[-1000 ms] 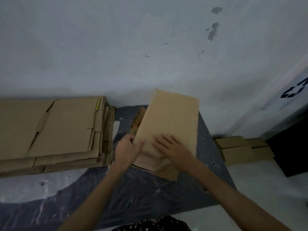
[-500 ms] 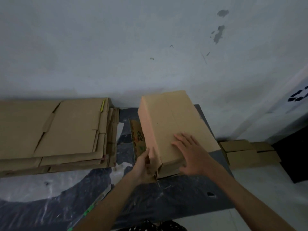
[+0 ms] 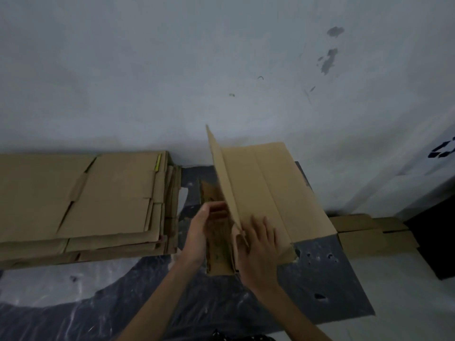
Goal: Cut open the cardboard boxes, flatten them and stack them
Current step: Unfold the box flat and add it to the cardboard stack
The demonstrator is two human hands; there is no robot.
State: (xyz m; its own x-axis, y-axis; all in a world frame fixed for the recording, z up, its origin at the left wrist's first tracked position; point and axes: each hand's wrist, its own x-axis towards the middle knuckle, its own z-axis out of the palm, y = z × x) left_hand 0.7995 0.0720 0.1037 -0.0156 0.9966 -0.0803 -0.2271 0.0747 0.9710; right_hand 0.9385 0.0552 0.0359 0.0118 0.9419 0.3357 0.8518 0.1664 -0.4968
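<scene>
- cardboard box (image 3: 270, 193): plain brown corrugated, half collapsed. One long panel stands on edge along its left side; the wide panel beside it lies sloped down toward 3 o'clock, with a lengthwise crease.
- Location: centre of view, on the dark plastic sheet (image 3: 320, 279), just right of the stack of flattened cardboard (image 3: 86, 205) and against the wall (image 3: 221, 70).
- Long axis runs roughly 11 to 5 o'clock. The far end touches or nearly touches the wall, and the near end points at the person. The raised panel's top corner sits at the 11 o'clock end.
- left hand (image 3: 203, 227): at the box's 9 o'clock side, fingers curled onto the near-left flap behind the raised panel, thumb up. The exact grip is partly hidden.
- right hand (image 3: 261, 242): flat on the sloped panel at the near end, fingers spread, pressing down.
- Markings: no print on the box's outer faces. A printed cardboard strip (image 3: 209, 193) under its left side has markings too dim to read.
- The stack carries a yellow strip (image 3: 158, 163) at its far right corner, with no legible text.
- small flattened boxes (image 3: 357, 232) lie at 3 o'clock, off the sheet.
</scene>
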